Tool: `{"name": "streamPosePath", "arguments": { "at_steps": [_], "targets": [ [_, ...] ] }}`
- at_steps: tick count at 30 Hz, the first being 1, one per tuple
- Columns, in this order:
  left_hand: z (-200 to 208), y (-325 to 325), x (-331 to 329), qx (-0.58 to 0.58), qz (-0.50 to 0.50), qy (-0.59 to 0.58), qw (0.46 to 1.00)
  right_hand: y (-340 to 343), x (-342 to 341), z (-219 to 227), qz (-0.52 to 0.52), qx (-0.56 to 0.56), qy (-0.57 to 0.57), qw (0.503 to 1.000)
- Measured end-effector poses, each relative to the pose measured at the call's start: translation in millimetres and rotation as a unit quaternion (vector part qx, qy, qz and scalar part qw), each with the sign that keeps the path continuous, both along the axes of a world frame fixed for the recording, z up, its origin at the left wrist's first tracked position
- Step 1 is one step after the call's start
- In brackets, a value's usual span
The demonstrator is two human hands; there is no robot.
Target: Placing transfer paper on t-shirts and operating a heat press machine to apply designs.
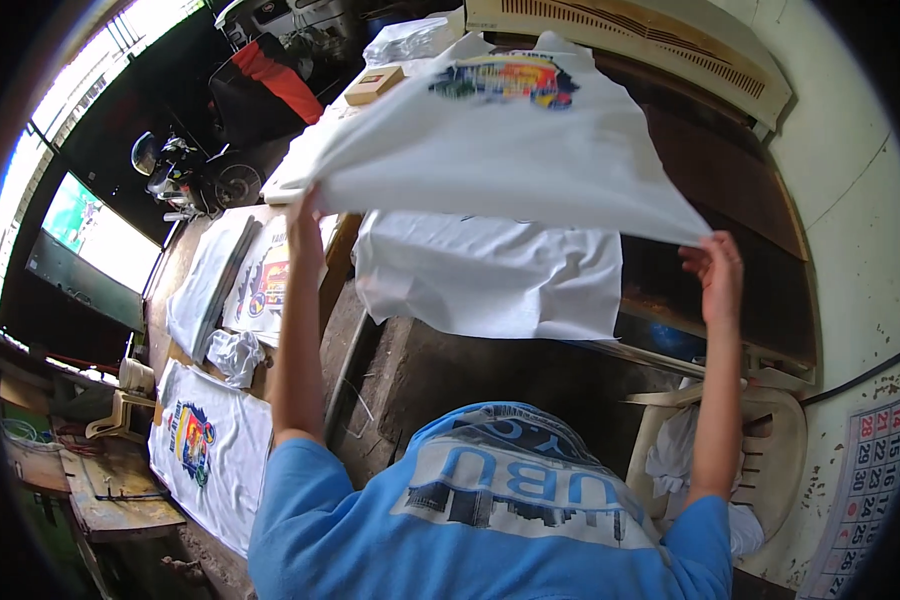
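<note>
A white T-shirt (500,165) with a colourful print is stretched out in front of me, its near edge raised and slightly blurred. My left hand (307,208) is closed on one near corner. The other near corner is pinched in my right hand (716,266), whose remaining fingers curl loosely. Below the raised edge, another white shirt (490,280) lies with its lower part hanging over the front of the table. The far end of the held shirt rests on the table.
At left, folded white shirts (208,275), printed shirts (270,280) and a crumpled white cloth (235,357) lie on a side table. A small box (373,86) sits at the back. A plastic chair (775,440) holding white cloth stands right; a motorcycle (185,175) is far left.
</note>
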State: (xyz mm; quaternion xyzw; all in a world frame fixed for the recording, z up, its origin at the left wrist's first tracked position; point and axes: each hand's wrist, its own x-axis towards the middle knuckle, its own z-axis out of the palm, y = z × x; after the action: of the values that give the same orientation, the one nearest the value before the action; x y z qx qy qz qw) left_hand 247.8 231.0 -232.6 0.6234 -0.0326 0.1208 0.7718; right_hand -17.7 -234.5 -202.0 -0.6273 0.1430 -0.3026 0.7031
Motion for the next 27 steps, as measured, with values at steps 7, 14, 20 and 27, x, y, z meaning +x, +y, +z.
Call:
{"name": "streamPosePath", "arguments": {
  "at_steps": [7, 14, 20, 27],
  "targets": [
    [-149, 35, -45, 0.081, 0.033, 0.177, 0.98, 26, -4, -125, -0.05, -0.079, 0.208, 0.974],
    [-204, 57, -69, 0.159, -0.024, 0.26, 0.952, 34, -28, -162, -0.064, -0.272, 0.327, 0.903],
    [-199, 54, -61, 0.116, -0.112, 0.271, 0.949, 30, -9, -155, 0.023, -0.25, 0.443, 0.861],
    [-205, 58, -49, 0.111, -0.147, 0.282, 0.941, 33, 4, -161, 0.047, -0.112, 0.396, 0.91]
  ]
}}
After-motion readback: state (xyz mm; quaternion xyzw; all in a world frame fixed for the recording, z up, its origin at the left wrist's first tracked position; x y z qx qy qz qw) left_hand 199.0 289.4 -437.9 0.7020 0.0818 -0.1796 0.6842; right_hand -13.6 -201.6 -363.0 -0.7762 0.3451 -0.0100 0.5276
